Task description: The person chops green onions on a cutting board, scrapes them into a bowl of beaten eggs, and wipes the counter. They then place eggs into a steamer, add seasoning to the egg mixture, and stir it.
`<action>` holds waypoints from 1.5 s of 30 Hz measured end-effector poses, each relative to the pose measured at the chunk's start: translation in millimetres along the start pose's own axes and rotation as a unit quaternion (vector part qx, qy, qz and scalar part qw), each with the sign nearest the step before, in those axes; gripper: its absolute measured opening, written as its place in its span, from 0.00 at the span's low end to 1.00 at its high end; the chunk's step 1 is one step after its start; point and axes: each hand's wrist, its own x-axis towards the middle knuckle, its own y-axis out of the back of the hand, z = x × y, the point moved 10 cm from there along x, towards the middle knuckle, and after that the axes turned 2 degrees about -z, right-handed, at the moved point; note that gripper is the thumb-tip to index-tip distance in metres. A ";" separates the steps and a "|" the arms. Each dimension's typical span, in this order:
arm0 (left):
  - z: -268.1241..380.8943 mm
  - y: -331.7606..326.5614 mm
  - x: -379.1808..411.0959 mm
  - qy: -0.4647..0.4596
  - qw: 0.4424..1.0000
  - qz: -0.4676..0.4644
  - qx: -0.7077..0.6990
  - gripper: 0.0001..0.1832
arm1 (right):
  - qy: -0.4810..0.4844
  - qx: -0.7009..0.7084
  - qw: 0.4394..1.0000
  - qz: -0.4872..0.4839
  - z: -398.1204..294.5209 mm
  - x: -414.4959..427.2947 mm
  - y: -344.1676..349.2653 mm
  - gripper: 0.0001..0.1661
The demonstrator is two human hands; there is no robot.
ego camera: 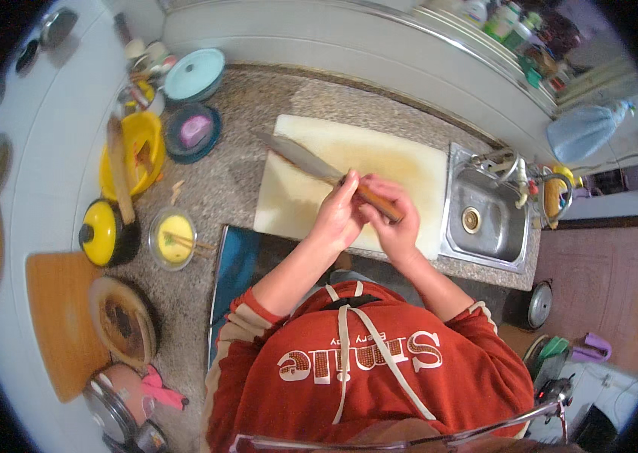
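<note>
A large knife (pixel 305 158) with a wooden handle is held above a white cutting board (pixel 353 141), its blade pointing to the upper left. Both hands are on it. My left hand (pixel 339 212) is at the front end of the handle, beside the blade. My right hand (pixel 395 209) is around the rear part of the handle, whose end sticks out past the fingers. The fingers partly hide the handle. Left of the board, a clear bowl (pixel 173 238) holds a yellow mixture with chopsticks resting in it.
A steel sink (pixel 483 221) with a faucet adjoins the board's right side. Along the left stand a yellow basin (pixel 155 164), a pot with a yellow lid (pixel 101 232), a blue bowl (pixel 193 133), a wooden board (pixel 64 323) and a round brown-stained pan or lid (pixel 123 320).
</note>
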 end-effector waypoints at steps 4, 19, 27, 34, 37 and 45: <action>-50.2 -45.7 44.3 0.054 0.991 -0.058 0.104 0.18 | -0.071 0.032 0.995 0.060 18.7 45.9 83.9 0.17; -0.5 122.8 -42.5 0.086 0.969 0.129 0.191 0.24 | -0.261 -0.316 0.912 0.001 206.0 203.9 448.2 0.15; 41.4 149.8 -101.2 -0.007 0.940 0.303 0.157 0.18 | -0.338 -0.330 0.881 -0.040 289.7 222.5 506.9 0.15; 53.4 140.0 -121.3 -0.031 0.945 0.283 0.160 0.15 | -0.380 -0.088 0.921 0.014 374.9 204.5 604.9 0.16; 66.3 136.3 -159.0 -0.088 0.916 0.339 0.195 0.14 | -0.360 -0.111 0.924 0.069 407.7 212.5 584.7 0.22; 187.4 170.2 -286.7 -0.274 0.626 0.544 0.487 0.06 | -0.240 -0.581 0.770 0.111 316.4 226.2 540.3 0.28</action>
